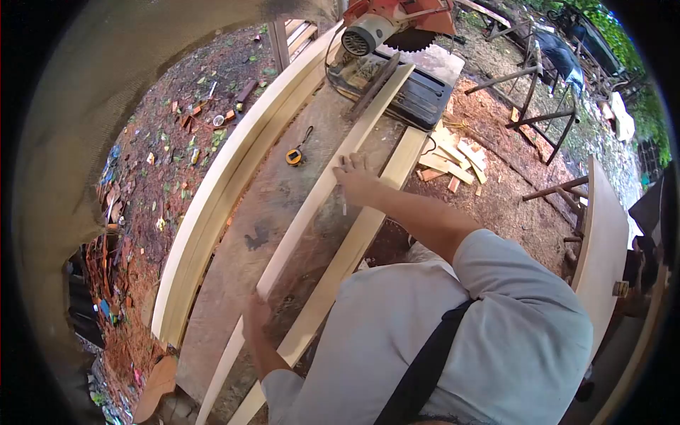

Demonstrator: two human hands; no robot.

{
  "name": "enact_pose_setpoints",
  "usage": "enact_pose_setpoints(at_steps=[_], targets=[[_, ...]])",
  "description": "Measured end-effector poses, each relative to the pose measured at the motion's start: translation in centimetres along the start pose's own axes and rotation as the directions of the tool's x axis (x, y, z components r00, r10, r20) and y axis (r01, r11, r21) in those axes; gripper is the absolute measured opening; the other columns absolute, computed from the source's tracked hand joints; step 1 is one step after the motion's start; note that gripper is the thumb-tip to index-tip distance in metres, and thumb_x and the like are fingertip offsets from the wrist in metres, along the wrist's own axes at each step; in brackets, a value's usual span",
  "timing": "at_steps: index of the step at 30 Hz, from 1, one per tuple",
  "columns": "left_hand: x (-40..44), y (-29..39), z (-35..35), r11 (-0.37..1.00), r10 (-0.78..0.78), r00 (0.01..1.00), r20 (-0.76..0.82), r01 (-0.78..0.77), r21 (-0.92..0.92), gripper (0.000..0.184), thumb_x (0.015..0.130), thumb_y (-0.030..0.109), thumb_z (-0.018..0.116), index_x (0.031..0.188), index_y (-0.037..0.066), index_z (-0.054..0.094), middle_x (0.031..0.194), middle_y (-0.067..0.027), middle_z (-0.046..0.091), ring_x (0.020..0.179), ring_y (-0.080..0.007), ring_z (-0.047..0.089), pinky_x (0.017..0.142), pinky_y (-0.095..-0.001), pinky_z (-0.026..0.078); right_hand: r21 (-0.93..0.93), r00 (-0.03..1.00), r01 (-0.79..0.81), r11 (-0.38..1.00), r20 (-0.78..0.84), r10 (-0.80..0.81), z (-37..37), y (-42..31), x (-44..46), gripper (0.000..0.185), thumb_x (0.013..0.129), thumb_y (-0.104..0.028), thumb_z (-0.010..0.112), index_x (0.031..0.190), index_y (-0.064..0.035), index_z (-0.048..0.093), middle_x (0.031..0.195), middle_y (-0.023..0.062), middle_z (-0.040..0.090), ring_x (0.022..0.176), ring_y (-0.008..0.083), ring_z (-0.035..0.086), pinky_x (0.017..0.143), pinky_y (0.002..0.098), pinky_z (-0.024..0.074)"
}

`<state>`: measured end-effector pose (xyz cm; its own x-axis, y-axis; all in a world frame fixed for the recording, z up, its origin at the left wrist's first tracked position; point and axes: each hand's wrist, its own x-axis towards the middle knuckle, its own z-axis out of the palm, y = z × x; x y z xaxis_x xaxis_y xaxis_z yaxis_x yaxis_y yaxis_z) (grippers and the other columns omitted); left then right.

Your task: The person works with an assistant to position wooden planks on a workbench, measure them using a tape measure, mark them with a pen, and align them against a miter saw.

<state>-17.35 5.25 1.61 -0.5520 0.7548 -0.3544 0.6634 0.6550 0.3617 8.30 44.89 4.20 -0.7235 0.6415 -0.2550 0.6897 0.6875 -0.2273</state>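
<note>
A long narrow wooden plank [312,202] runs diagonally across the workbench [234,265], its far end beside the saw's black base [421,99]. My left hand [256,317] is closed around the near part of this plank. Farther up, my right hand [358,180] lies on the same plank with its fingers spread. A thin pale item [345,210], too small to make out, shows just below that hand. The orange saw [400,21] has its toothed blade [411,40] raised above the base. On the bench lies a yellow and black tape measure [294,156].
Thick pale boards [234,170] line the bench's left side. Another plank [340,262] lies closer to my body. Offcuts [453,157] and sawdust cover the ground at right, near metal trestles [545,113] and a leaning panel [602,241]. Debris litters the ground at left.
</note>
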Motion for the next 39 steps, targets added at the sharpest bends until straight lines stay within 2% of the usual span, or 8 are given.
enact_pose_setpoints(at_steps=[6,14,20,23,25,30,36,39], targets=[[1.6,-0.1,0.0,0.978,-0.188,0.962,0.198,0.201,-0.048,0.056,0.077,0.013,0.069,0.131,0.006,0.057,0.109,-0.0237,0.067,0.101,-0.0373,0.066,0.087,-0.0456,0.051,-0.117,0.996,0.087,0.989,-0.012,-0.089,-0.9,0.9,1.4,0.059,0.087,-0.023,0.059,0.141,-0.0056,0.044,0.152,0.0261,0.036,0.147,0.0458,0.02,0.11,0.0747,0.0147],[7.0,12.3,11.1,0.967,-0.084,0.804,-0.589,0.209,0.148,0.079,0.065,0.025,0.085,0.134,0.005,0.053,0.124,-0.0199,0.062,0.112,-0.0376,0.061,0.096,-0.045,0.049,0.069,0.926,0.371,0.926,0.042,-0.374,-1.8,17.8,5.6,0.065,0.089,-0.026,0.058,0.146,-0.0059,0.036,0.155,0.026,0.029,0.147,0.0466,0.018,0.115,0.0676,0.0132],[11.8,17.3,11.1,0.898,-0.431,0.837,-0.338,0.363,-0.248,0.085,0.062,0.033,0.088,0.135,0.011,0.05,0.125,-0.0119,0.062,0.122,-0.0261,0.056,0.102,-0.0398,0.042,0.089,0.935,0.347,0.934,0.047,-0.352,-4.1,24.9,8.1,0.067,0.091,-0.028,0.056,0.149,-0.0035,0.031,0.16,0.0259,0.018,0.148,0.046,0.012,0.119,0.0586,0.0122],[11.2,25.5,7.1,0.851,-0.493,0.822,-0.286,0.523,0.036,0.082,0.064,0.027,0.087,0.134,0.008,0.05,0.128,-0.0119,0.061,0.122,-0.0264,0.056,0.105,-0.0397,0.039,0.108,0.927,0.37,0.923,0.026,-0.374,-3.6,26.6,9.5,0.067,0.093,-0.031,0.053,0.149,-0.0027,0.03,0.161,0.0258,0.013,0.149,0.0457,0.008,0.121,0.0555,0.0101],[12.8,21.1,9.9,0.909,-0.411,0.846,-0.339,0.41,-0.078,0.081,0.063,0.023,0.086,0.134,0.006,0.05,0.127,-0.0135,0.061,0.121,-0.0285,0.057,0.106,-0.0403,0.039,0.165,0.916,0.369,0.915,0.101,-0.387,-5.2,26.8,9.4,0.069,0.092,-0.033,0.054,0.149,-0.0021,0.029,0.161,0.0264,0.013,0.149,0.0467,0.007,0.121,0.0547,0.0118],[12.1,20.1,9.8,0.911,-0.413,0.811,-0.414,0.366,-0.19,0.079,0.054,0.017,0.084,0.126,0.003,0.055,0.117,-0.018,0.064,0.113,-0.0347,0.06,0.103,-0.0448,0.041,0.038,0.824,0.56,0.828,0.076,-0.561,-0.5,28.1,10.9,0.07,0.084,-0.022,0.065,0.146,-0.0042,0.036,0.158,0.0282,0.02,0.146,0.051,0.013,0.121,0.0527,0.0154],[12.0,20.1,9.4,0.924,-0.38,0.817,-0.433,0.354,-0.144,0.075,0.051,0.024,0.087,0.12,0.007,0.061,0.118,-0.0158,0.063,0.11,-0.0347,0.06,0.099,-0.0489,0.039,0.199,0.751,0.657,0.727,-0.251,-0.61,-1.8,28.2,11.5,0.045,0.085,-0.012,0.059,0.128,-0.0028,0.051,0.12,0.026,0.062,0.129,0.04,0.049,0.122,0.0538,0.0118],[11.3,23.0,6.8,0.919,-0.395,0.85,-0.348,0.362,-0.158,0.075,0.053,0.026,0.087,0.121,0.006,0.061,0.123,-0.0144,0.061,0.114,-0.0347,0.057,0.1,-0.0483,0.039,0.234,0.789,0.612,0.756,-0.25,-0.561,-2.0,27.4,10.8,0.041,0.087,-0.015,0.057,0.126,-0.0028,0.052,0.12,0.0244,0.061,0.127,0.0407,0.05,0.121,0.0541,0.0139]])
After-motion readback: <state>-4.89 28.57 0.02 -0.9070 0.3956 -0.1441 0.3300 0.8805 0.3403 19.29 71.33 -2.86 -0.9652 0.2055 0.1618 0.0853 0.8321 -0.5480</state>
